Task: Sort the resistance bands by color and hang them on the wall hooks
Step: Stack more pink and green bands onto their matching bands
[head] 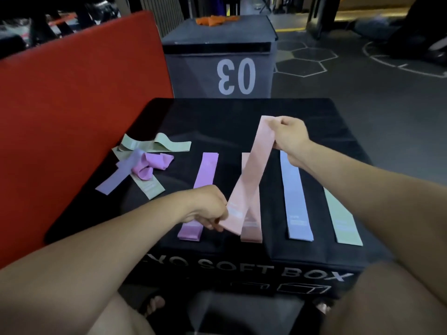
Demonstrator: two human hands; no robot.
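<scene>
On the black soft box (242,112), a pink band (251,165) is pinched taut between left hand (208,209) and right hand (290,136), seemingly above another pink band (252,226).

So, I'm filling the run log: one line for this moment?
both hands stretch pink band | above pink pile | unsorted heap left

Both hands stretch pink band (251,165) above black soft box (242,112): left hand (208,209) pinches near end, right hand (290,136) far end. Sorted bands flat beneath.

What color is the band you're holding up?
Pale pink band, seen in the head view.
</scene>
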